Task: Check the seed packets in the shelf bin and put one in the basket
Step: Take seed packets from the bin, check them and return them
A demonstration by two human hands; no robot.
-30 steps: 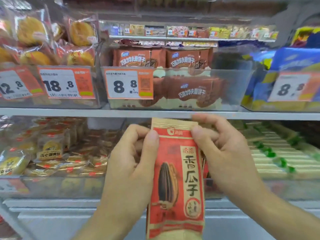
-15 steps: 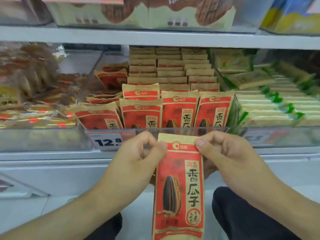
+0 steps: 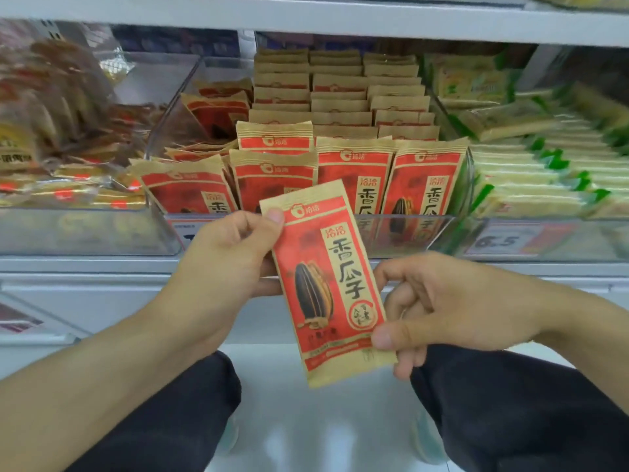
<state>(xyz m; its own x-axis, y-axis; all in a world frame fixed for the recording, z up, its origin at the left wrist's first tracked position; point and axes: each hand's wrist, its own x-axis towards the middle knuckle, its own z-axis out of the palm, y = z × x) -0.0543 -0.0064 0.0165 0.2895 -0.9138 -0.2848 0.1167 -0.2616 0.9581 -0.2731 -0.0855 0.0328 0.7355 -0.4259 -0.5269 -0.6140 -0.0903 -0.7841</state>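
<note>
A red and tan sunflower seed packet (image 3: pixel 326 284) hangs tilted in front of the shelf, held by both hands. My left hand (image 3: pixel 224 267) pinches its top left corner between thumb and fingers. My right hand (image 3: pixel 439 311) pinches its lower right edge, thumb on the front. Behind it, a clear shelf bin (image 3: pixel 408 233) holds several rows of the same seed packets (image 3: pixel 354 165) standing upright. No basket is in view.
A clear bin of brown snack bags (image 3: pixel 68 137) stands to the left, and one of green and cream packets (image 3: pixel 544 165) to the right. The shelf above (image 3: pixel 306 15) overhangs the bins. My knees in dark trousers (image 3: pixel 510 413) are below, over a white floor.
The view dropped from the upper shelf to the seed bin. My right hand moved from the packet's top corner down to its lower right edge, and the packet tilted.
</note>
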